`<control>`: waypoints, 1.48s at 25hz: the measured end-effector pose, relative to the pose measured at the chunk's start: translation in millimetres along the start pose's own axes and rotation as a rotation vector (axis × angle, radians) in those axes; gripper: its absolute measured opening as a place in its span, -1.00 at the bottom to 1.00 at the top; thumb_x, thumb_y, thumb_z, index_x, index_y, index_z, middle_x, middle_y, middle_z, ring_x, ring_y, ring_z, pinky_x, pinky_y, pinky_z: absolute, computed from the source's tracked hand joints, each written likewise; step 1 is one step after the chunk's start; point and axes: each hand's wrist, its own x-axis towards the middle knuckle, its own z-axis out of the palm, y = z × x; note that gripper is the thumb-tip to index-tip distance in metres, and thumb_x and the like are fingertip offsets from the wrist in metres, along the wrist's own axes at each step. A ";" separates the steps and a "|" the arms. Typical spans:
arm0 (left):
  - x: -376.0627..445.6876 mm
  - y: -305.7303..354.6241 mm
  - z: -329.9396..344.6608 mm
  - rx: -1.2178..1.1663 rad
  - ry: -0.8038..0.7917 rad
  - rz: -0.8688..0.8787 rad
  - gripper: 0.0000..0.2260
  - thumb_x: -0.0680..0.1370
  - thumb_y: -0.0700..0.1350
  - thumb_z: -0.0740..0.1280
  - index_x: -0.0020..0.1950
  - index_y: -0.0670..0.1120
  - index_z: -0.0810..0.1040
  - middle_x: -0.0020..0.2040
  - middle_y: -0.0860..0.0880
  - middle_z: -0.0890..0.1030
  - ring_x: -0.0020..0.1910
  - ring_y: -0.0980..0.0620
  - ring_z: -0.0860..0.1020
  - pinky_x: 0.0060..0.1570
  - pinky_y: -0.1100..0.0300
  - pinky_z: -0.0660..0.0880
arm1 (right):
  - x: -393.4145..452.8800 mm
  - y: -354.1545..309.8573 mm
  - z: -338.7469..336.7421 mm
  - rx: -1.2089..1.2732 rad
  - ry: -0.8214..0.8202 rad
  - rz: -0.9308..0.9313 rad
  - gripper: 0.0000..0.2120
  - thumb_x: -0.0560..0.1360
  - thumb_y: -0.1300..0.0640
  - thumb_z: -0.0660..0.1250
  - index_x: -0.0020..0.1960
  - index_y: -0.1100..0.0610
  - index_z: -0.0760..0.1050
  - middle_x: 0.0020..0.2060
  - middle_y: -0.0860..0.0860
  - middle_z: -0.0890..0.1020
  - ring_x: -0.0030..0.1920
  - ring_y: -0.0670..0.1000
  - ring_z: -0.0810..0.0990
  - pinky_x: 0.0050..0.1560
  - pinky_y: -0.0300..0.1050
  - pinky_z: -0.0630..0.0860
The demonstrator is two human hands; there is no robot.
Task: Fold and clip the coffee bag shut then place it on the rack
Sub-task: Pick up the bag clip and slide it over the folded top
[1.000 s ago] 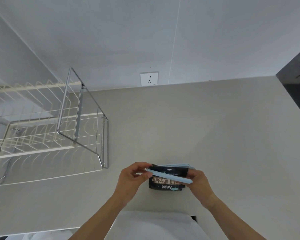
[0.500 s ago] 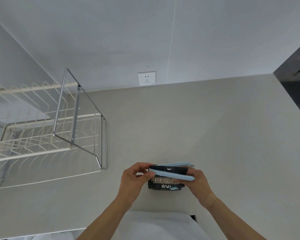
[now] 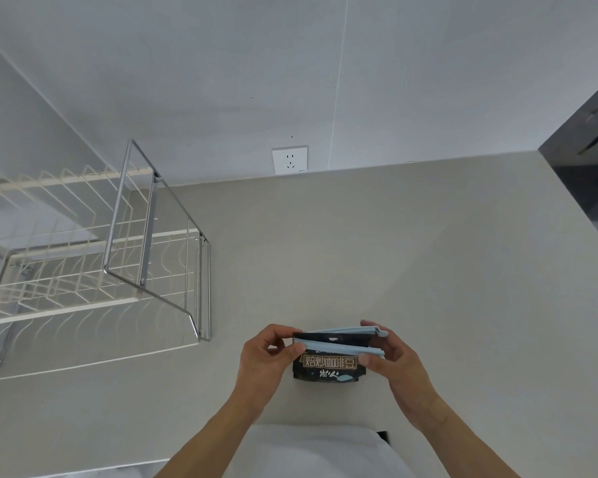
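Note:
A black coffee bag [image 3: 328,369] with gold lettering stands on the counter near its front edge. A long pale blue clip [image 3: 342,350] straddles the bag's folded top, one arm in front and one arm behind [image 3: 342,330], still spread apart. My left hand [image 3: 266,360] pinches the clip's left end and the bag's top. My right hand [image 3: 390,360] grips the clip's right, hinged end. The wire rack [image 3: 94,257] stands to the left, apart from the bag.
The beige counter [image 3: 394,263] stretches right and back to a white wall with a socket [image 3: 289,159]. A dark appliance [image 3: 591,174] borders the counter's right edge. A chrome frame [image 3: 142,215] rises from the rack's right side.
The clip's front arm has dropped slightly lower on the bag, and both hands have shifted a little with it. The view has drifted slightly.

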 end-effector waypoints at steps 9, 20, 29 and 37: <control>0.5 -3.8 -1.9 0.009 -0.015 -0.019 -0.83 0.43 -0.24 0.51 -0.14 0.05 0.70 -0.35 0.16 0.60 -0.32 0.17 0.48 -0.27 0.39 0.50 | 1.0 2.0 1.7 -0.076 0.138 0.018 -0.62 0.14 0.02 0.64 -0.11 0.12 0.65 -0.16 0.05 0.72 -0.11 0.00 0.63 0.08 0.01 0.51; -1.9 -4.9 -6.1 0.051 -0.058 -0.019 -0.83 0.44 -0.22 0.50 -0.15 0.06 0.67 -0.30 0.10 0.62 -0.34 0.19 0.54 -0.27 0.37 0.54 | -2.4 -1.8 -3.3 -0.189 0.072 -0.032 -0.84 0.33 0.19 0.55 -0.28 0.08 0.57 -0.29 0.01 0.69 -0.27 -0.10 0.65 -0.30 -0.36 0.52; -2.2 -5.3 -7.3 0.073 -0.070 0.015 -0.81 0.44 -0.24 0.50 -0.16 0.07 0.66 -0.27 0.10 0.65 -0.31 0.21 0.57 -0.27 0.38 0.53 | -5.6 -5.2 -3.5 -0.331 0.051 -0.074 -0.83 0.36 0.10 0.53 -0.21 0.11 0.55 -0.21 0.11 0.68 -0.24 -0.10 0.56 -0.22 -0.28 0.49; -2.0 -6.9 -8.5 0.088 -0.059 0.009 -0.81 0.45 -0.22 0.50 -0.17 0.10 0.66 -0.28 0.12 0.64 -0.32 0.22 0.56 -0.27 0.35 0.55 | -9.2 -2.1 0.4 -0.291 0.101 -0.092 -0.84 0.34 0.13 0.54 -0.22 0.16 0.58 -0.25 0.17 0.66 -0.25 -0.09 0.55 -0.21 -0.26 0.49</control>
